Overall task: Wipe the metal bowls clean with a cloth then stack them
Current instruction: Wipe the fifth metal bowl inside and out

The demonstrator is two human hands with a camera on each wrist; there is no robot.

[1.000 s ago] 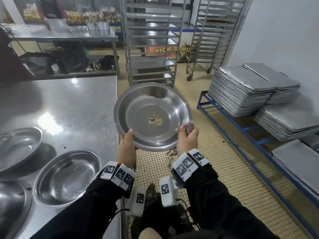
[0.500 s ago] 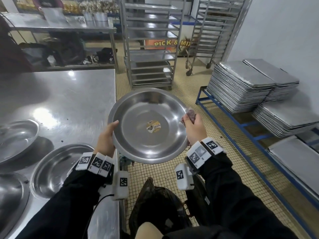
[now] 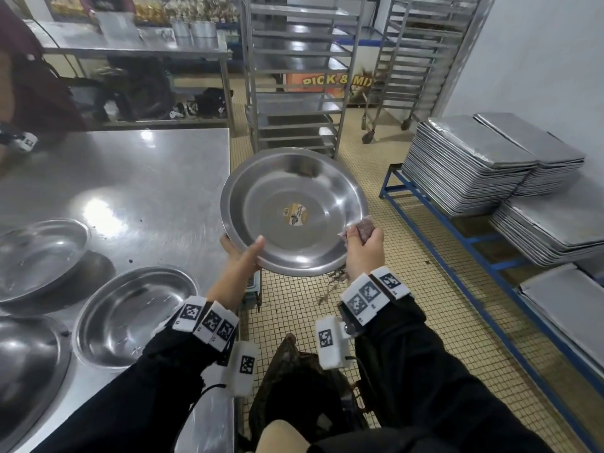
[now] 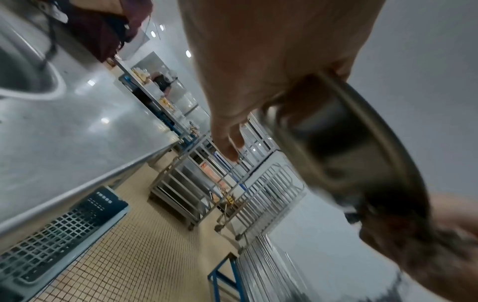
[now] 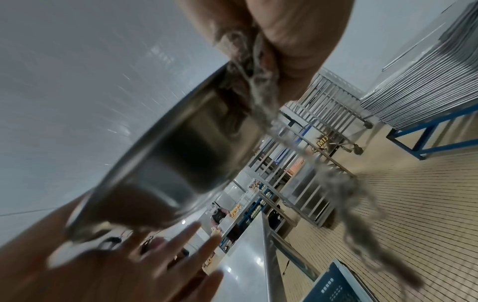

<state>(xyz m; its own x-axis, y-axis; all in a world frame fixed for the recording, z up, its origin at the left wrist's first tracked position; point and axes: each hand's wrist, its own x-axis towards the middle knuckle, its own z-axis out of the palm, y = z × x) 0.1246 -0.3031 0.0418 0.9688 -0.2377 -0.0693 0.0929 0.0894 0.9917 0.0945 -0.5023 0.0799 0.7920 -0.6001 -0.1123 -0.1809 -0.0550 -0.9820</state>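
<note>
A round metal bowl (image 3: 271, 197) with a sticker at its centre is held up over the tiled floor, just past the table's right edge. My left hand (image 3: 242, 266) pinches its near-left rim, thumb inside and fingers (image 5: 165, 263) spread underneath. My right hand (image 3: 362, 250) grips a dark reddish cloth (image 3: 364, 228) against the bowl's right rim. The wrist views show the bowl's underside (image 4: 336, 143) (image 5: 181, 153), blurred, with frayed cloth (image 5: 258, 77) hanging from my fist.
Three more metal bowls (image 3: 39, 256) (image 3: 130, 315) (image 3: 29, 364) lie on the steel table (image 3: 130, 178) at my left. Stacked baking trays (image 3: 467, 165) sit on a blue frame at right. A rack trolley (image 3: 294, 76) stands ahead. Another person's arm (image 3: 19, 142) is at far left.
The bowl has turned in my hands, as its sticker shows. Both hands slid out from the near rim to its sides, then partly back; the right one keeps the cloth on the rim.
</note>
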